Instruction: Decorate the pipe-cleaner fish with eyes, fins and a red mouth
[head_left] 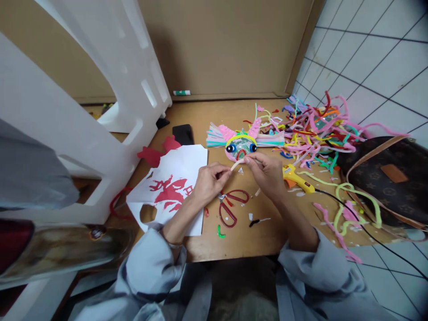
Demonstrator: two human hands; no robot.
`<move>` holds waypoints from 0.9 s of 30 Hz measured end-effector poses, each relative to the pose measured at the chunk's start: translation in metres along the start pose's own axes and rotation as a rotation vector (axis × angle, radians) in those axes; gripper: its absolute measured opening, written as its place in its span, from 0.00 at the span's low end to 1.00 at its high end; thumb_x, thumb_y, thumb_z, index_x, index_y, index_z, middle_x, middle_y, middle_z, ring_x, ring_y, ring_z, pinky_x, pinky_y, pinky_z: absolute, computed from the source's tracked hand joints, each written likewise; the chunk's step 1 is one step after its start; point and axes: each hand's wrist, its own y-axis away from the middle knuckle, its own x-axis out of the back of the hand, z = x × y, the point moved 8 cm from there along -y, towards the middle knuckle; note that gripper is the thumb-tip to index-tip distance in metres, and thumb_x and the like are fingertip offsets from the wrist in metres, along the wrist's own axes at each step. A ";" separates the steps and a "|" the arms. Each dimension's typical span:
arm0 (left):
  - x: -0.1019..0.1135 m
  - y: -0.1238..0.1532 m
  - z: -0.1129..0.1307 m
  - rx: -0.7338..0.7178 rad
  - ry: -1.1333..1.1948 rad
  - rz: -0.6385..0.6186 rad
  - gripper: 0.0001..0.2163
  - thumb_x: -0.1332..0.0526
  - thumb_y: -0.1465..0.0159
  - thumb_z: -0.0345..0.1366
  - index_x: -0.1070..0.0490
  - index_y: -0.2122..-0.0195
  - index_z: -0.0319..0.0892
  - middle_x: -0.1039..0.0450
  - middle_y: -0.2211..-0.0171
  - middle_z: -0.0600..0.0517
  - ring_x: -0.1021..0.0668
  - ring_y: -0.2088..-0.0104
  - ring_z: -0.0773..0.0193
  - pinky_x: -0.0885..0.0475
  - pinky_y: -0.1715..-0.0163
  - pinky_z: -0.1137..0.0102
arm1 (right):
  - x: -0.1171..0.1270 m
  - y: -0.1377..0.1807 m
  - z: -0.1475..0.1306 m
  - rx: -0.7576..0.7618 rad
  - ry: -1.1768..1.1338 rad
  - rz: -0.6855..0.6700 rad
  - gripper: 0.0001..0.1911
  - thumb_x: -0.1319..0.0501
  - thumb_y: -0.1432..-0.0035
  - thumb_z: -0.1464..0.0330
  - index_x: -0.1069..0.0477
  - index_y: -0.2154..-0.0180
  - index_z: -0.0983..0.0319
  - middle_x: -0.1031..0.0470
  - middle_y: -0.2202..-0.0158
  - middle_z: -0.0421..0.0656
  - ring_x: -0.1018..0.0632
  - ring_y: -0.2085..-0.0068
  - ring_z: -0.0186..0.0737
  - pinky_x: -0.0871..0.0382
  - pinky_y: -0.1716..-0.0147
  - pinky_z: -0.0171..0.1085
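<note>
A short cream-coloured strip, like a pipe cleaner (236,165), stretches between my two hands. My left hand (212,179) pinches its lower left end; my right hand (265,173) pinches the upper right end. Just beyond them lies a craft face (241,146) with blue eyes, a yellow band, pink horns and a red mouth. Bundles of pastel strips (217,136) stick out on both its sides. Red-handled scissors (230,203) lie below my hands, their blades partly hidden by my left hand.
Tangled coloured pipe cleaners (321,129) are heaped at the back right. A yellow glue gun (299,178) with a black cord lies right of my right hand, near a brown handbag (388,178). White paper with red shapes (187,160) and a black phone (182,133) are on the left.
</note>
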 end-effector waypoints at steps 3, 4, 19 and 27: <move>0.001 0.001 0.000 0.026 -0.004 0.020 0.07 0.38 0.42 0.35 0.21 0.73 0.39 0.26 0.77 0.52 0.29 0.77 0.69 0.34 0.73 0.73 | -0.004 0.001 -0.002 0.021 0.024 -0.040 0.12 0.43 0.38 0.65 0.23 0.70 0.61 0.23 0.74 0.40 0.27 0.74 0.35 0.38 0.71 0.33; 0.002 0.001 -0.003 0.074 0.036 0.044 0.08 0.38 0.43 0.35 0.22 0.74 0.39 0.27 0.79 0.53 0.31 0.78 0.70 0.35 0.74 0.73 | -0.005 0.001 -0.003 0.023 0.033 -0.056 0.13 0.44 0.37 0.65 0.23 0.69 0.61 0.23 0.74 0.40 0.27 0.74 0.35 0.38 0.71 0.33; -0.024 0.015 -0.035 0.721 1.009 0.165 0.17 0.25 0.59 0.39 0.22 0.72 0.34 0.30 0.80 0.56 0.35 0.82 0.78 0.43 0.82 0.79 | -0.031 0.010 0.008 -0.114 0.061 -0.222 0.13 0.48 0.36 0.64 0.26 0.60 0.61 0.27 0.75 0.40 0.31 0.76 0.37 0.44 0.73 0.34; -0.026 0.012 -0.030 0.653 0.971 0.052 0.19 0.23 0.57 0.44 0.21 0.70 0.35 0.26 0.77 0.52 0.31 0.79 0.76 0.37 0.80 0.78 | -0.026 0.008 0.011 -0.163 0.041 -0.225 0.17 0.49 0.36 0.59 0.27 0.68 0.61 0.34 0.78 0.39 0.35 0.74 0.36 0.45 0.72 0.34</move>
